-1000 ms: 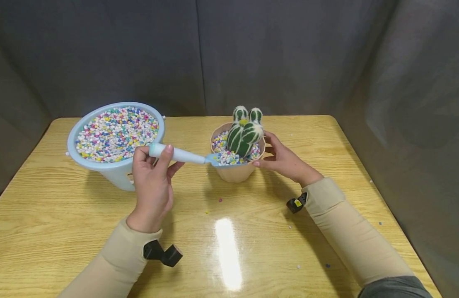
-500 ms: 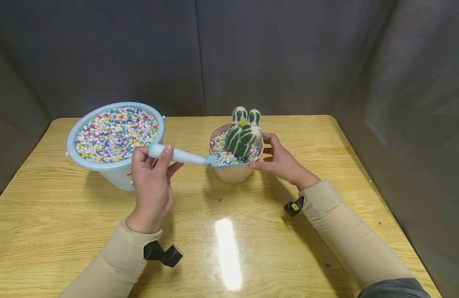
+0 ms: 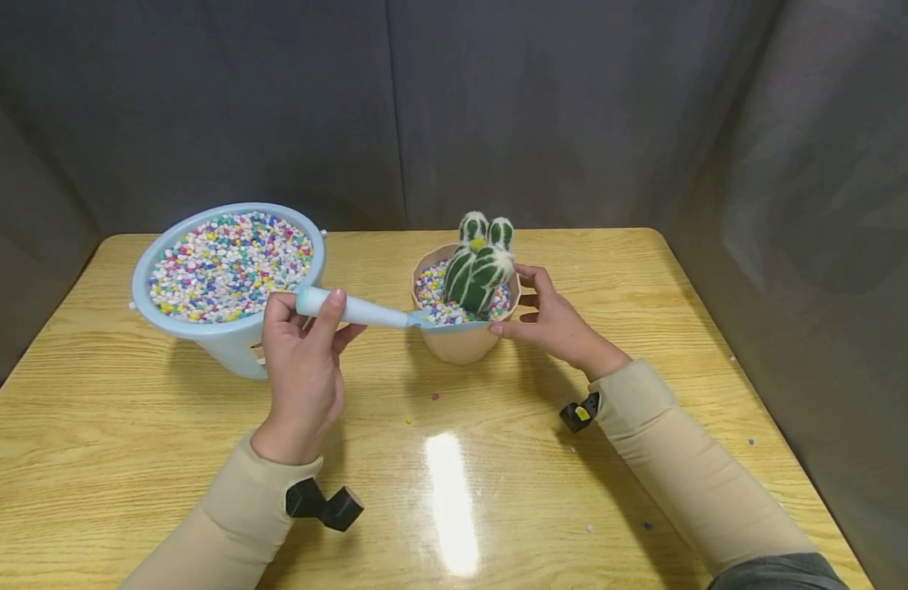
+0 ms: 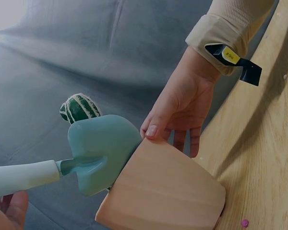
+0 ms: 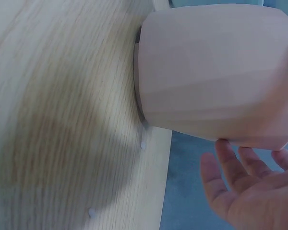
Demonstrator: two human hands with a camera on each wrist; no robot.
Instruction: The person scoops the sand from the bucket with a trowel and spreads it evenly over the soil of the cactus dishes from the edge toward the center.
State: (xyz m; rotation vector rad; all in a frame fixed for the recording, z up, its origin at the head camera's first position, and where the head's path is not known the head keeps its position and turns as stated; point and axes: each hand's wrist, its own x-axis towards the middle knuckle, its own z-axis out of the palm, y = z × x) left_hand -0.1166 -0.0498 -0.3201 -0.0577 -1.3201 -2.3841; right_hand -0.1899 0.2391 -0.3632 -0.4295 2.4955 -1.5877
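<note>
My left hand (image 3: 304, 377) grips the pale handle of a light-blue hand trowel (image 3: 365, 312). The blade (image 4: 98, 151) reaches over the near rim of a peach flower pot (image 3: 463, 346), its underside facing the left wrist camera. Small coloured pebbles (image 3: 448, 312) lie at the blade and inside the pot, around a green and white fuzzy cactus (image 3: 465, 279). From the right, my right hand (image 3: 560, 324) holds the pot, thumb at the front rim and fingertips (image 5: 222, 143) against its side. The pot stands upright on the table.
A light-blue bucket (image 3: 229, 351), nearly full of coloured pebbles (image 3: 233, 262), stands at the left, close behind my left hand. A few stray pebbles, one pink (image 3: 435, 397), lie on the wooden table (image 3: 513, 492). Dark curtains (image 3: 572, 123) enclose the back and sides.
The pot, the cactus and my right hand have shifted slightly left. Fewer pebbles show heaped at the trowel blade. My left hand has hardly moved.
</note>
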